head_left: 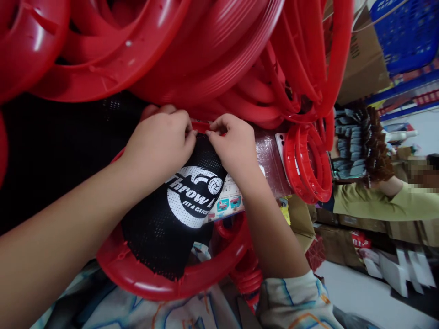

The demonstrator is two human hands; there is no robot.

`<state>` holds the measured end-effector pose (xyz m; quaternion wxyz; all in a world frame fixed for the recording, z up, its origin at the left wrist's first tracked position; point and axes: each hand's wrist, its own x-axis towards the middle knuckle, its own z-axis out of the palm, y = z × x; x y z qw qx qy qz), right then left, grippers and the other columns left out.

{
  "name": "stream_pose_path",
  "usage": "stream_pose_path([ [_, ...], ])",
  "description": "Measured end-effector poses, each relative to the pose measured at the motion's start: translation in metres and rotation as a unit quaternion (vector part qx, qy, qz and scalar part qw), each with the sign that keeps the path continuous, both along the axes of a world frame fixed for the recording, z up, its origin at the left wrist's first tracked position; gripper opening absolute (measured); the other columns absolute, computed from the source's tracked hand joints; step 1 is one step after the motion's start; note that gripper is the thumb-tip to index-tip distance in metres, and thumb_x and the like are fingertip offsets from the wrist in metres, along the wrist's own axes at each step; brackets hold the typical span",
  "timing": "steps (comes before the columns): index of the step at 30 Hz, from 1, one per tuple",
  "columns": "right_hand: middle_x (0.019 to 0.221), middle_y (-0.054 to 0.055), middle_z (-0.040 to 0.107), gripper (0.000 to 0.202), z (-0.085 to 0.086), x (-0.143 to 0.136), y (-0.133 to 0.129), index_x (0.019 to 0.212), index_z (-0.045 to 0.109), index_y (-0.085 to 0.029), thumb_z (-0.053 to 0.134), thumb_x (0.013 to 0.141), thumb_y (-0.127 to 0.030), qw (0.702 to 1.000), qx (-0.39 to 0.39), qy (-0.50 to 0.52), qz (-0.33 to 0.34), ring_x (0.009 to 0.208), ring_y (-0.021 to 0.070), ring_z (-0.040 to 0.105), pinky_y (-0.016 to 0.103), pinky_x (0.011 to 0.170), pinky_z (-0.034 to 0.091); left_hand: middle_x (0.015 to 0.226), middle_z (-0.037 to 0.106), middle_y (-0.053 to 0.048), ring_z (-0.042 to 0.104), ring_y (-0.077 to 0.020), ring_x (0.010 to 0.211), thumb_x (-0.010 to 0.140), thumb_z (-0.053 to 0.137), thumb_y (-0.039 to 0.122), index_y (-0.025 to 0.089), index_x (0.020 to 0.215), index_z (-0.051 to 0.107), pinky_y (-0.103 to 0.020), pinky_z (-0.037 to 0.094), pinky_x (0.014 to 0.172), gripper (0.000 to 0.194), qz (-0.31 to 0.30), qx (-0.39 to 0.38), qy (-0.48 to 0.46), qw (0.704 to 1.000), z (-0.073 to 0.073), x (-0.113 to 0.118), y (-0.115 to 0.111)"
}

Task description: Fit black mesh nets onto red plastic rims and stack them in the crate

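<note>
A black mesh cloth (pixel 154 228) with a white printed logo lies across a large red plastic ring (pixel 164 285) in front of my body. My left hand (pixel 163 137) is closed in a pinch on the cloth's upper edge at the ring's far side. Close beside it, my right hand (pixel 235 141) pinches the same edge, thumb and fingers pressed together. The cloth's near edge reaches the near side of the ring, where small pegs show. Both hands cover parts of the ring's far rim.
Stacked red rings (pixel 212 55) fill the far side. Smaller red rings (pixel 308 162) hang or stand at the right, beside a printed sheet (pixel 224 201) under the cloth. A blue basket (pixel 406 34), a cardboard box (pixel 363 64) and another person's sleeve (pixel 370 201) appear farther right.
</note>
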<state>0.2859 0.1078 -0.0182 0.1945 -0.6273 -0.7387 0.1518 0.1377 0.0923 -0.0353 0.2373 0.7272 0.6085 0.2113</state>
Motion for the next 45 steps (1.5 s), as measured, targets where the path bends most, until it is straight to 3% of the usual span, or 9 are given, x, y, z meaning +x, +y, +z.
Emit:
stream_pose_path([
  [9, 0.071, -0.001, 0.062, 0.004, 0.000, 0.000, -0.002, 0.074, 0.062, -0.016, 0.062, 0.077, -0.013, 1.000, -0.008, 0.015, -0.009, 0.069, 0.0139, 0.055, 0.029, 0.069, 0.044, 0.088, 0.061, -0.008, 0.060, -0.0277, 0.091, 0.090, 0.036, 0.025, 0.022, 0.107, 0.063, -0.047, 0.040, 0.099, 0.032, -0.033, 0.043, 0.020, 0.998, -0.004, 0.000, -0.001],
  [14, 0.074, 0.000, 0.062, 0.006, -0.002, 0.002, 0.000, 0.075, 0.062, -0.018, 0.060, 0.077, -0.013, 1.000, -0.013, 0.009, -0.013, 0.072, 0.0153, 0.057, 0.032, 0.074, 0.046, 0.101, 0.061, -0.011, 0.055, -0.0319, 0.109, 0.088, 0.033, 0.027, 0.022, 0.102, 0.070, -0.050, 0.033, 0.104, 0.040, -0.051, 0.017, -0.020, 0.998, -0.006, -0.001, -0.001],
  [21, 0.073, 0.000, 0.063, 0.006, 0.002, 0.000, -0.002, 0.076, 0.063, -0.017, 0.061, 0.077, -0.011, 1.000, -0.012, -0.002, 0.005, 0.071, 0.0156, 0.057, 0.032, 0.072, 0.046, 0.110, 0.056, -0.016, 0.050, -0.0404, 0.111, 0.088, 0.030, 0.025, 0.018, 0.096, 0.067, -0.056, 0.043, 0.092, 0.039, -0.087, 0.011, 0.057, 0.995, -0.001, -0.002, -0.005],
  [25, 0.074, -0.001, 0.064, 0.006, 0.003, 0.002, -0.005, 0.078, 0.064, -0.017, 0.061, 0.078, -0.012, 1.000, -0.015, 0.022, 0.011, 0.070, 0.0142, 0.057, 0.030, 0.071, 0.046, 0.109, 0.055, -0.013, 0.051, -0.0378, 0.114, 0.087, 0.033, 0.024, 0.020, 0.096, 0.065, -0.056, 0.041, 0.098, 0.033, -0.099, 0.021, 0.082, 0.992, -0.002, -0.002, -0.005],
  [30, 0.076, -0.002, 0.065, 0.006, 0.005, 0.009, -0.013, 0.082, 0.063, -0.017, 0.061, 0.078, -0.012, 0.997, -0.019, 0.069, -0.001, 0.074, 0.0131, 0.060, 0.029, 0.076, 0.047, 0.116, 0.059, -0.015, 0.054, -0.0331, 0.117, 0.084, 0.036, 0.020, 0.015, 0.114, 0.060, -0.050, 0.038, 0.105, 0.038, -0.073, 0.018, -0.026, 0.997, -0.002, -0.005, -0.001],
  [36, 0.084, -0.001, 0.066, 0.017, 0.008, 0.018, -0.025, 0.091, 0.062, -0.018, 0.061, 0.077, -0.009, 0.991, -0.041, 0.127, -0.023, 0.081, 0.0127, 0.062, 0.029, 0.078, 0.049, 0.111, 0.064, -0.012, 0.059, -0.0252, 0.108, 0.075, 0.043, 0.013, 0.013, 0.102, 0.063, -0.042, 0.045, 0.101, 0.034, -0.075, 0.019, -0.146, 0.986, -0.003, -0.009, -0.003],
  [42, 0.076, -0.003, 0.063, 0.020, 0.010, 0.021, -0.039, 0.092, 0.062, -0.018, 0.067, 0.074, -0.012, 0.981, -0.079, 0.164, -0.072, 0.072, 0.0109, 0.061, 0.027, 0.073, 0.050, 0.113, 0.069, -0.001, 0.063, -0.0201, 0.108, 0.078, 0.043, 0.013, 0.023, 0.099, 0.064, -0.040, 0.047, 0.100, 0.031, 0.027, -0.038, -0.262, 0.964, -0.002, -0.012, -0.008],
  [45, 0.074, -0.004, 0.063, 0.019, 0.007, 0.024, -0.041, 0.094, 0.062, -0.019, 0.064, 0.076, -0.012, 0.977, -0.080, 0.179, -0.081, 0.071, 0.0104, 0.061, 0.027, 0.074, 0.050, 0.117, 0.067, -0.005, 0.061, -0.0221, 0.111, 0.080, 0.044, 0.017, 0.020, 0.098, 0.066, -0.041, 0.044, 0.104, 0.029, -0.026, -0.009, -0.234, 0.972, -0.001, -0.011, -0.008],
])
